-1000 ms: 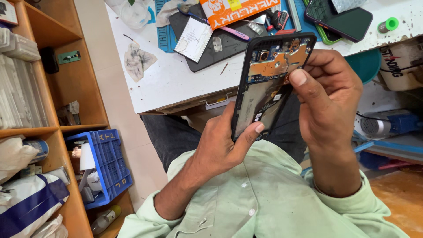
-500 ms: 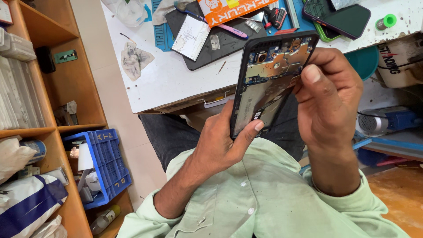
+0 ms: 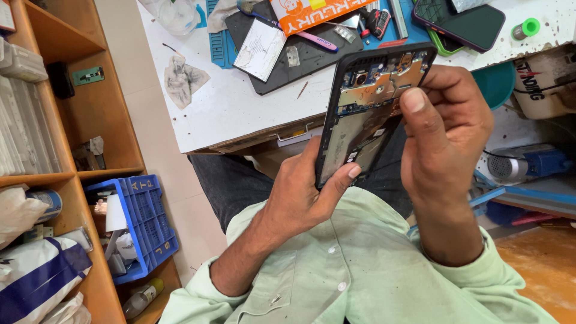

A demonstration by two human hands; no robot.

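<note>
Opened phone (image 3: pixel 366 114) held upright, top toward table (image 3: pixel 228 108)

A white worktable (image 3: pixel 240 108), scuffed and speckled, fills the frame from eleven to two o'clock. On it lie a dark mat (image 3: pixel 300 54) at twelve, a crumpled rag (image 3: pixel 183 78) at eleven, a blue ridged mat (image 3: pixel 221 36) beside it, and a dark phone (image 3: pixel 465 24) with a green-capped bottle (image 3: pixel 527 28) at one o'clock.
</note>
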